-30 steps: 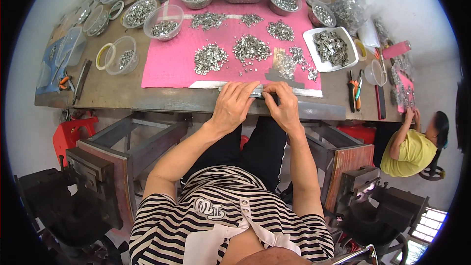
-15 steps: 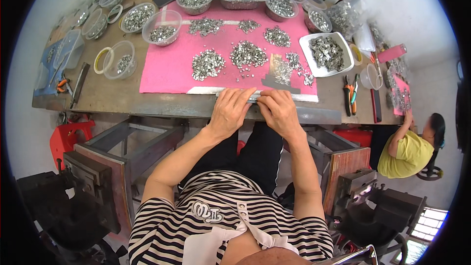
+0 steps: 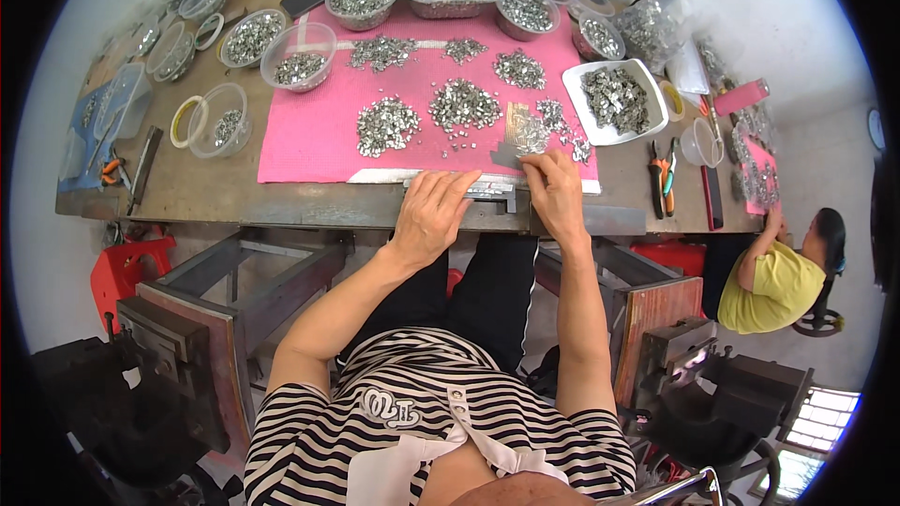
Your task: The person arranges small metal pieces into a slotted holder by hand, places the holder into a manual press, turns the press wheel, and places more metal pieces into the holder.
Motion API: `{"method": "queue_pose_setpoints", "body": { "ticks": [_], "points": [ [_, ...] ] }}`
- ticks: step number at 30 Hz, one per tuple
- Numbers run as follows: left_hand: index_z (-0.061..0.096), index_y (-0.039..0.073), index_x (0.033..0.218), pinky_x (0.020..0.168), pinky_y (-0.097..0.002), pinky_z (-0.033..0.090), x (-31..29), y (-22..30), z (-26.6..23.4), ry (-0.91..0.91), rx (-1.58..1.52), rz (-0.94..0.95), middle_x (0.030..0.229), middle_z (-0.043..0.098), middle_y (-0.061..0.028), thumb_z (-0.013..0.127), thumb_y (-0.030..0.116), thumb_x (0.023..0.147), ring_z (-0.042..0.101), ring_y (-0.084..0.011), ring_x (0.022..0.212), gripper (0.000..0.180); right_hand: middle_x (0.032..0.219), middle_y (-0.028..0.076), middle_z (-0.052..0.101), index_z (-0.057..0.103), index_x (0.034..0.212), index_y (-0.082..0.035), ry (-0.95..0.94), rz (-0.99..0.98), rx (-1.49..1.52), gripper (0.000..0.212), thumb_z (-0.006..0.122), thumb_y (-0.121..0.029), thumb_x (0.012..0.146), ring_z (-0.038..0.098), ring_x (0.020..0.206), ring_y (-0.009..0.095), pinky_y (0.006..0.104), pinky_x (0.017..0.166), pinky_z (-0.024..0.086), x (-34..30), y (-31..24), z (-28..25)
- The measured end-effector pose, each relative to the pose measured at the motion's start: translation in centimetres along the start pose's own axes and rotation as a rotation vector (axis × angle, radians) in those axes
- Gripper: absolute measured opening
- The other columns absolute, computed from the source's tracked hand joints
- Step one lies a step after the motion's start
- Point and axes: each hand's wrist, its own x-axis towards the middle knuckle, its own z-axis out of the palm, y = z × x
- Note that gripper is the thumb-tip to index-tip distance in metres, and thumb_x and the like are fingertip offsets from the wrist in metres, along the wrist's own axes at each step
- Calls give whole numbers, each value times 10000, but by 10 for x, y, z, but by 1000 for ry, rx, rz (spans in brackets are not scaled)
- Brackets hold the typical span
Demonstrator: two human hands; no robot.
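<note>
The right hand (image 3: 557, 195) has moved off the metal bar (image 3: 491, 189), held nine-to-three o'clock by the left hand (image 3: 431, 214) at the tabletop's (image 3: 291, 204) edge, and is nearer the silver bits (image 3: 532, 137) at its eleven o'clock, grip too hidden to tell.

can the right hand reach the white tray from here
Probably yes: the white tray sits just beyond the right hand, with only loose metal pieces and pink mat seen between them.
</note>
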Motion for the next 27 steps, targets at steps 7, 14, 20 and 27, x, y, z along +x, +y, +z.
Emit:
{"method": "queue_pose_setpoints", "body": {
  "ticks": [7,14,20,27],
  "points": [
    [571,40,1346,982,-442,445,-1,-1,2,7,10,4,1131,660,-129,696,22,844,615,-299,1059,517,828,125,611,722,946,-23,13,-8,-43,82,707,-27,866,608,799,298,396,725,465,7,7,-4],
    [578,41,1335,990,-439,440,-1,-1,1,3,8,7,1152,660,-117,695,21,843,613,-292,1071,506,871,114,607,709,940,-31,-40,-1,-18,73,697,-34,868,594,871,312,425,800,446,2,6,-6],
    [588,42,1326,997,-438,438,-2,-1,2,5,15,8,1157,662,-115,695,24,846,614,-290,1073,492,823,128,605,713,943,-23,1,-26,-68,73,700,-34,871,607,812,313,406,736,468,5,7,-6],
    [595,44,1319,994,-435,436,-2,-1,3,9,11,4,1158,666,-114,689,31,856,617,-288,1073,473,854,134,599,696,937,-9,-51,65,30,70,688,-22,868,598,842,329,428,776,455,5,4,-14]
  ]
}}
